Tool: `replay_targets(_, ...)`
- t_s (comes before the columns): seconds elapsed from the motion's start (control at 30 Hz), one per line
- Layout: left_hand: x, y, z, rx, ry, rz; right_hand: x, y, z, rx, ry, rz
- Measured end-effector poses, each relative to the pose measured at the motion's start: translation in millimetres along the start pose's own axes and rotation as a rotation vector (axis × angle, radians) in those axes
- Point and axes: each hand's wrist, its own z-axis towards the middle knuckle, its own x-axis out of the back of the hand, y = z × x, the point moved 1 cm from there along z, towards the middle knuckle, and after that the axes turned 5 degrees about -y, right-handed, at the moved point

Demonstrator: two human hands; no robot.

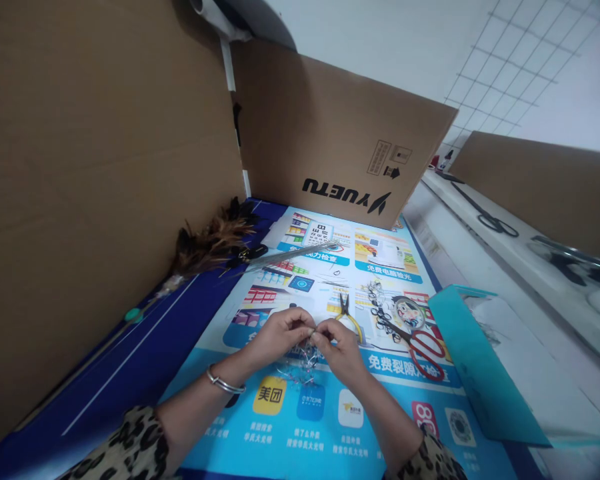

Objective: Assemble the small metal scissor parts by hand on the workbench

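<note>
My left hand [286, 332], with a silver bangle [225, 383] on its wrist, meets my right hand [341, 347] fingertip to fingertip over the printed sheet. Both hands are closed in a pinch. A tangle of thin shiny strands [307, 360] hangs from between their fingers; what exactly sits at the fingertips is too small to make out. Just beyond my right hand lie pliers with yellow handles [353, 324]. To the right are scissors with red handles [427, 355], their blades among small black curled pieces [380, 313], beside a round clear container [409, 312].
A bundle of thin metallic rods [300, 253] lies farther back. Brown feathers [205, 243] lean along the left cardboard panel [105, 133]. Behind stands another cardboard panel [330, 133]. A teal box [473, 367] sits at right, below a white ledge holding black scissors [497, 221].
</note>
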Motion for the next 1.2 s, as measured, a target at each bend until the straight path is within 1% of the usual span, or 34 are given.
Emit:
replay_targets(0.17, 2.1, 0, 0, 0.002, 0.005, 0.087, 2, -3, 0, 0.003, 0.006, -0.023)
replay_targets(0.33, 9.2, 7, 2, -0.076, -0.010, 0.237, 3, -6, 0, -0.026, 0.001, -0.023)
replay_targets(0.43, 17.1, 7, 6, -0.098, 0.018, 0.252, 5, -8, -1, -0.031, 0.002, -0.017)
replay_targets(0.53, 27.7, 5, 10, -0.098, 0.100, 0.255, 6, -9, -1, -0.034, 0.019, -0.013)
replay_targets(0.67, 38.6, 1, 13, -0.093, 0.282, 0.198, 6, -9, 0, -0.042, 0.026, -0.004)
replay_targets(0.93, 38.4, -2, 11, -0.089, 0.547, -0.012, 7, -11, -2, -0.033, 0.013, 0.007)
replay_targets(1.0, 36.4, -1, 10, -0.096, 0.575, -0.032, 6, -11, -2, -0.033, 0.002, 0.007)
replay_targets(1.1, 32.6, 1, 8, -0.103, 0.552, -0.037, 4, -11, -2, -0.034, -0.008, 0.003)
replay_targets(1.2, 30.7, 3, 8, -0.107, 0.539, -0.048, 3, -10, -2, -0.031, 0.008, 0.002)
